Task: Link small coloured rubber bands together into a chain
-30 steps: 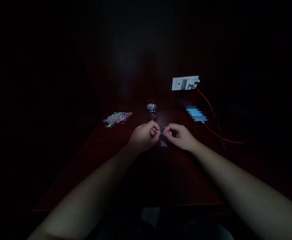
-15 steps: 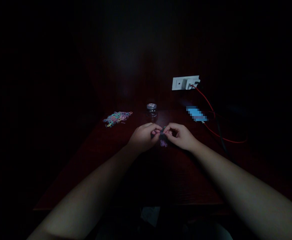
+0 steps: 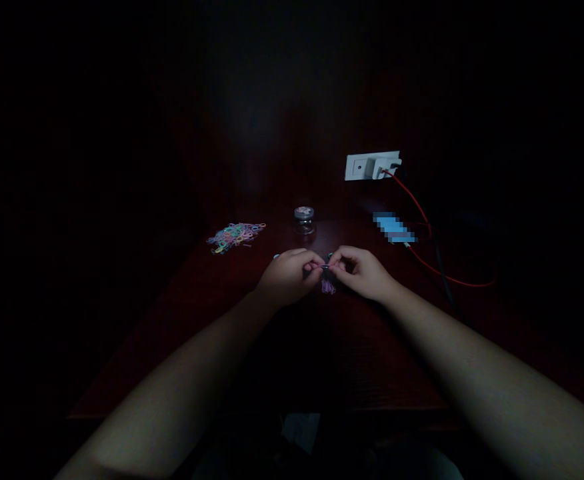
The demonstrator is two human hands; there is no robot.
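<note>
A thin pinkish elastic band (image 3: 325, 267) is stretched between the fingertips of both hands, low over the dark red table (image 3: 252, 347). My left hand (image 3: 292, 273) pinches its left end, fingers closed. On the other end, my right hand (image 3: 359, 270) pinches with thumb and forefinger. Just below the fingertips lies a small bunch of purple elastic bands (image 3: 328, 287). Something small and green peeks out behind the right fingertips; its kind cannot be made out. A pale object shows partly behind my left hand.
A pile of coloured elastic bands (image 3: 235, 237) lies at the back left. Behind the hands stands a small clear jar (image 3: 304, 220). To the right lies a blurred phone (image 3: 393, 227) on a red cable (image 3: 452, 278), which runs to a charger in the wall socket (image 3: 359, 167).
The band between the fingertips looks closer together and darker in the middle than before. Both hands stay almost in place; a pale object now shows behind my left hand.
</note>
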